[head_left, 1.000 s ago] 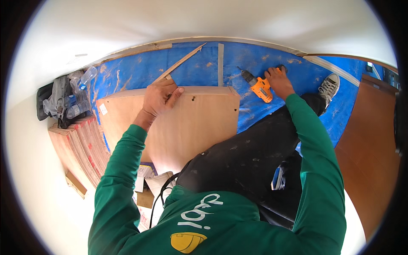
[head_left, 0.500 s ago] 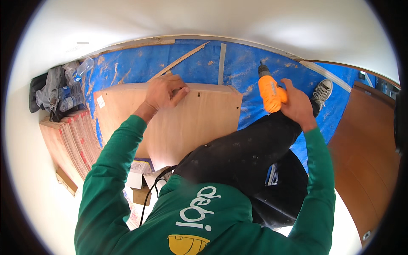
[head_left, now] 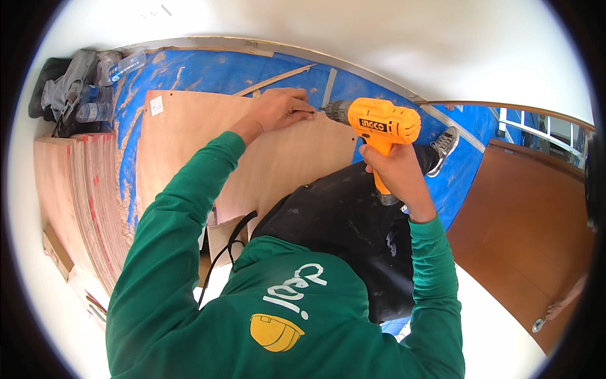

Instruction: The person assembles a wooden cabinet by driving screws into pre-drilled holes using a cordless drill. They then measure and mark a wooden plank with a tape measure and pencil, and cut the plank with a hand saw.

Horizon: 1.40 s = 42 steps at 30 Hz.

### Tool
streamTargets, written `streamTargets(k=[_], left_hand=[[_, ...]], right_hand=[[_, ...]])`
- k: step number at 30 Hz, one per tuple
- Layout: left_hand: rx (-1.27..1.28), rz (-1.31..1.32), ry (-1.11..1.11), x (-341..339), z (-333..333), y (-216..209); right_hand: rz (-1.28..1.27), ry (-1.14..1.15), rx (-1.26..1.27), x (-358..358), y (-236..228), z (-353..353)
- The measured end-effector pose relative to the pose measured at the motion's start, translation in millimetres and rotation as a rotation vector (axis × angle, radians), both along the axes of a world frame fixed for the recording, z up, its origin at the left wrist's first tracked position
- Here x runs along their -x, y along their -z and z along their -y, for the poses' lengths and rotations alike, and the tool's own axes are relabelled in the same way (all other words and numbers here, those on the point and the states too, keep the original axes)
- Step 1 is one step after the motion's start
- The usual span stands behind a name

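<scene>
My right hand [head_left: 401, 177] is wrapped round the grip of an orange cordless drill [head_left: 385, 119]. The drill's black chuck points left, and its tip is right beside the fingertips of my left hand [head_left: 283, 112]. Those left fingers are pinched together over the far edge of a light wooden panel [head_left: 189, 148]; anything small between them is hidden. The panel leans by my leg, with a white sticker [head_left: 156, 105] near its far left corner.
Stacked boards [head_left: 88, 202] and a bag [head_left: 69, 88] with plastic bottles are at left. Blue sheeting [head_left: 221, 72] with wood dust covers the floor; a thin wooden strip [head_left: 278, 79] lies there. At right is a brown door [head_left: 511, 227], another person's hand [head_left: 568, 300] by its handle.
My right hand has brought the drill left, turning it from pointing away to pointing left. My left hand has moved slightly right, fingers now pinched. Another person's hand has appeared by the door.
</scene>
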State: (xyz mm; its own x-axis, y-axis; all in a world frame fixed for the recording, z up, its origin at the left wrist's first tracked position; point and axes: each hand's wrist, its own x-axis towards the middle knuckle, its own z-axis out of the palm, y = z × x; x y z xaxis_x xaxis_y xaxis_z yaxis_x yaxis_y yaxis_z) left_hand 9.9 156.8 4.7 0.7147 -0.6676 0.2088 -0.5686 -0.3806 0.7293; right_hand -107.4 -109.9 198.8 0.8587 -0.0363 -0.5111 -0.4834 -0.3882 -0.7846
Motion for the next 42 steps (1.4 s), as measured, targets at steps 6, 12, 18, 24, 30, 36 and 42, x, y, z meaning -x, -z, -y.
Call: streamTargets(k=[6, 12, 18, 24, 30, 36, 42], left_hand=[[-0.021, 0.001, 0.068, -5.3, -1.1, 0.1], [-0.040, -0.016, 0.061, -4.4, -0.8, 5.7], [0.004, 0.063, 0.035, -4.9, -0.8, 5.7], [-0.044, -0.018, 0.026, -5.6, 5.3, 15.6], [-0.151, 0.169, 0.012, -7.3, -4.0, 25.5], [-0.026, -0.026, -0.064, -7.8, -1.1, 33.7], [-0.013, -0.023, 0.014, -4.7, 1.4, 14.9]], right_hand=[[0.013, -0.039, 0.051, 2.7, 14.1, -4.0], [0.007, -0.081, 0.075, -1.9, 18.3, -5.4], [0.039, -0.061, 0.065, -1.1, 31.0, -2.5], [0.221, -0.264, 0.427, -6.9, 21.6, -26.2], [0.001, -0.453, 0.609, -33.6, -26.3, -100.9], [0.269, -0.252, 0.427, 8.4, -44.4, -72.6], [0.170, 0.012, 0.407, 5.1, -39.4, -34.9]])
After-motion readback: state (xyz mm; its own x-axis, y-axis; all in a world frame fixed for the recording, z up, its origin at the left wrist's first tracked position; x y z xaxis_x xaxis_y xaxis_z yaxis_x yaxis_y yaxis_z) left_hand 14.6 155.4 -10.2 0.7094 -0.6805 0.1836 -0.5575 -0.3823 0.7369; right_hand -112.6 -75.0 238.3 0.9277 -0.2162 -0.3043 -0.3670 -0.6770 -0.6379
